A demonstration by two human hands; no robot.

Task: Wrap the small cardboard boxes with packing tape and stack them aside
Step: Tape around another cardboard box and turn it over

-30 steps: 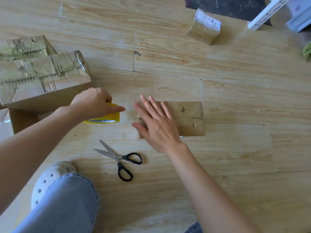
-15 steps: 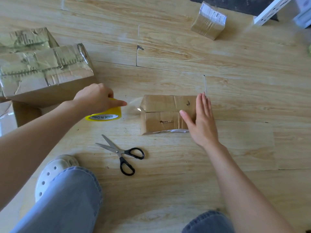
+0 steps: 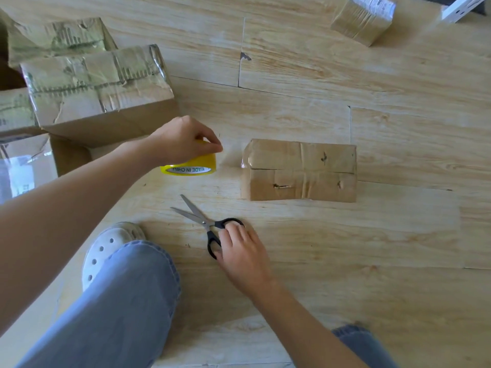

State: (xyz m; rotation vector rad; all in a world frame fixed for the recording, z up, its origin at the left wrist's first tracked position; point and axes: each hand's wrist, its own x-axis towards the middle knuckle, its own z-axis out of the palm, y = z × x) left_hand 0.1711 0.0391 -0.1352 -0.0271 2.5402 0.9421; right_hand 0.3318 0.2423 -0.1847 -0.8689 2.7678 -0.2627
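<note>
At the upper left of the frame lie large cardboard boxes, creased and covered in old tape; no writing on them can be read.

Just right of them, left of centre, the left hand grips the yellow tape roll, fingers curled over its top and thumb and forefinger pinched at its right edge. The roll's inner ring reads "MADE IN CHINA", upside down from this view. A clear strip of tape seems to run from the roll to the left end of the small box, so the strip looks uncut.

Below centre, the right hand rests on the black handles of the scissors, which lie on the floor with blades apart; whether the fingers are hooked through the loops cannot be told.

The small box sits on the floor at centre right, shiny with tape on its top and front. It looks nearly wrapped: cutting the strip, smoothing it and setting the box aside remain.

At the upper right, well apart, one wrapped box lies alone; its white label is too small to read.
</note>
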